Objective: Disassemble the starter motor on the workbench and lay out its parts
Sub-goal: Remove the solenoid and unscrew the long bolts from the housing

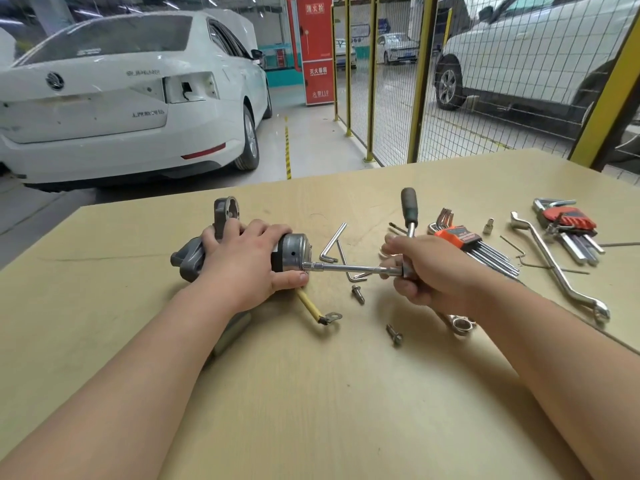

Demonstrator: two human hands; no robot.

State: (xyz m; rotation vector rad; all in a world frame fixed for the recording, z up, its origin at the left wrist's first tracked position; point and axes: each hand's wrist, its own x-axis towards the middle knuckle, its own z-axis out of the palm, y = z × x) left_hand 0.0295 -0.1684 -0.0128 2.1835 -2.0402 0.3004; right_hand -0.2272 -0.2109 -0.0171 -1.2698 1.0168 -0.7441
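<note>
Head view: my left hand (242, 261) wraps over the starter motor (292, 249), fingers curled round its body, pinning it to the workbench (311, 410) left of centre. The motor's long axis runs roughly nine to three, end cap toward three o'clock.

My right hand (426, 268) grips the head of the ratchet (409, 209), whose dark handle stands toward twelve. Its extension bar (356, 269) runs from that grip toward nine o'clock, along the motor's axis. The socket tip touches the cap's lower rim. I judge it sits on a through-bolt, though the bolt head is hidden.

So the fastener lies at nine from my right hand, which does the turning. The handle has open room toward twelve. A bent hex key (332, 242) lies just beside the bar, and two loose bolts (358, 294) sit at five o'clock from the tip. Bare bench toward six could take parts.
</note>
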